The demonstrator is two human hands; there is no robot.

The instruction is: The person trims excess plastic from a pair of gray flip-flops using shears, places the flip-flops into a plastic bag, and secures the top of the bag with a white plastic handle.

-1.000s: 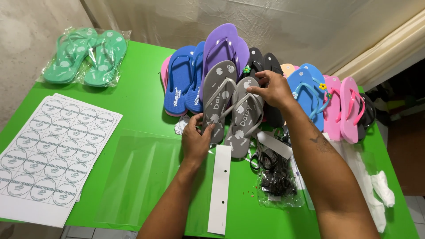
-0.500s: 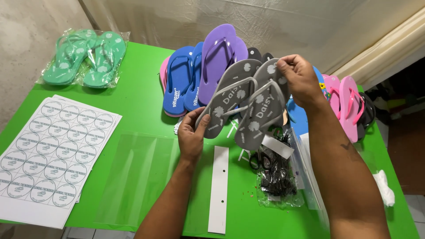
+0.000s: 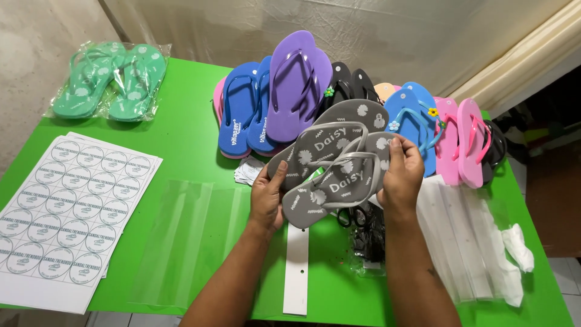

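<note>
1. Grey flip-flops (image 3: 331,163): 2, held up at centre.
2. Green flip-flops (image 3: 109,82): 2, bagged, far left.
3. Purple flip-flops (image 3: 296,85): 2.
4. Pink flip-flops (image 3: 460,142): 2, right.
5. Sticker sheets (image 3: 66,206): one stack, near left.
6. White card strip (image 3: 297,266): 1, near centre.

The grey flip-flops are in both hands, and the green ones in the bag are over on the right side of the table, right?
Not quite. The head view shows the bagged green flip-flops at the table's far left. Both hands do hold the grey flip-flops.
</note>
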